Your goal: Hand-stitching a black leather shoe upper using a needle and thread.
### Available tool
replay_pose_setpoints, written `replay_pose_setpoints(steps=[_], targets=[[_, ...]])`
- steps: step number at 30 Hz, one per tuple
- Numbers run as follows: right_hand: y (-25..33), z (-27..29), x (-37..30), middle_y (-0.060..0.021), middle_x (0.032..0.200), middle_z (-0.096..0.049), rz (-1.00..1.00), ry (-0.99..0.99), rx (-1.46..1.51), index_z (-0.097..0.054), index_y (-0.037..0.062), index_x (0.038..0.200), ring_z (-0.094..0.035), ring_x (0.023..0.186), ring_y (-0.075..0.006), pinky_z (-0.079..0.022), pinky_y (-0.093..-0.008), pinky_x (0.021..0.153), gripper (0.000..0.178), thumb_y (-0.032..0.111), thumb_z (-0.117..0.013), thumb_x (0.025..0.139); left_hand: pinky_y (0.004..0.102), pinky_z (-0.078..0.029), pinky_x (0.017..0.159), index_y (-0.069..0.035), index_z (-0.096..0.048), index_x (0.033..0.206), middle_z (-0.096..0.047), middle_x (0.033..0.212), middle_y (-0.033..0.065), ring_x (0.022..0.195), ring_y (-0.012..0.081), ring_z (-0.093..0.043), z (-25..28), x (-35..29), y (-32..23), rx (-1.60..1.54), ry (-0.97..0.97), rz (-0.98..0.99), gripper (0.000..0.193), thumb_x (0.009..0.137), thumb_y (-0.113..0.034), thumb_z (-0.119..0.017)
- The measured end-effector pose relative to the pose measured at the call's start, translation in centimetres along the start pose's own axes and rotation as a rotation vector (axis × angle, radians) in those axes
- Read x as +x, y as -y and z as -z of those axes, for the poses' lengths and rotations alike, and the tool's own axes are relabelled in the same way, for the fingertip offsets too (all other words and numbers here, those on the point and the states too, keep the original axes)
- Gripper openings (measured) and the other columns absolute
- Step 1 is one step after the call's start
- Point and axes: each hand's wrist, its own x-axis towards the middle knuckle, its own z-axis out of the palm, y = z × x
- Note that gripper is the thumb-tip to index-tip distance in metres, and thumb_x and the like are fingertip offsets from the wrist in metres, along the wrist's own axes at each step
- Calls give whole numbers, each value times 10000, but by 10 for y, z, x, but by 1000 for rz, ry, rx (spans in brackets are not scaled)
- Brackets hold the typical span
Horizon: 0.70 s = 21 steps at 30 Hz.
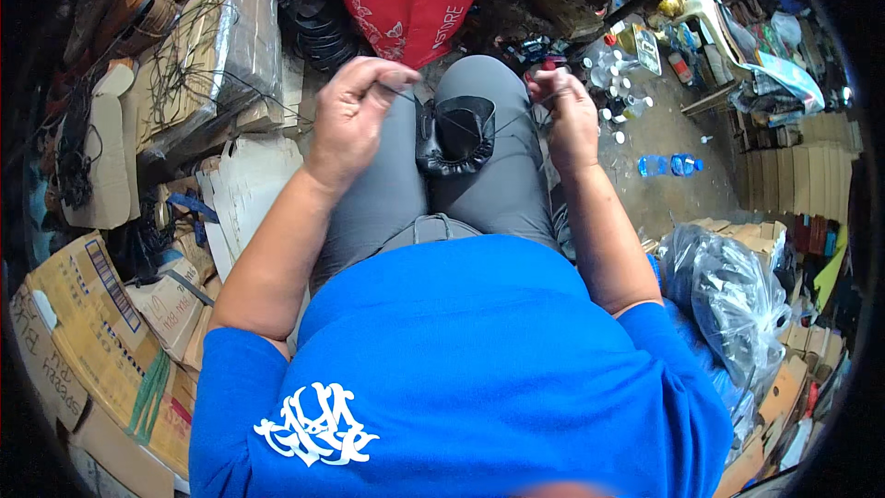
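Observation:
A black leather shoe upper (458, 136), gathered and puckered along its near edge, rests between my thighs near the knees. My left hand (353, 115) is raised to its left, thumb and fingers pinched together on a dark thread. On the other side my right hand (570, 120) is closed, its fingers curled round the thread, which shows as thin dark lines between that hand and the shoe upper. A small dark-red thing (550, 64) shows at the right fingertips; I cannot tell whether it is held. Both hands are apart from the leather.
Beyond my knees stands a red bag (415, 0) beside a stack of black shoe pieces (318, 23). Clear bottles (610, 74) and blue bottles (670, 165) are on the right-hand floor. Cardboard (111, 314) is piled at left, a clear plastic bag (728, 304) at right.

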Motion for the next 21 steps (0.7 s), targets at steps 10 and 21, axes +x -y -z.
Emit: replay_pose_setpoints(steps=[10, 21], targets=[[22, 12, -25, 25, 511, -294, -467, 437, 798, -356, 143, 591, -278, 464, -125, -333, -304, 584, 502, 449, -326, 988, 401, -454, 753, -97, -448, 710, -372, 606, 8, 535, 169, -409, -9, -5, 25, -1288, 170, 531, 370, 992, -331, -390], [30, 136, -18, -126, 1185, -570, -83, 511, -1190, -612, 68, 1173, -534, 1089, -215, -437, -329, 909, 432, 227, -708, 784, 222, -461, 680, -55, -611, 1171, -644, 976, 21, 782, 82, -581, 121, -17, 1, 164, -9, 463, 351, 824, -105, -595]])
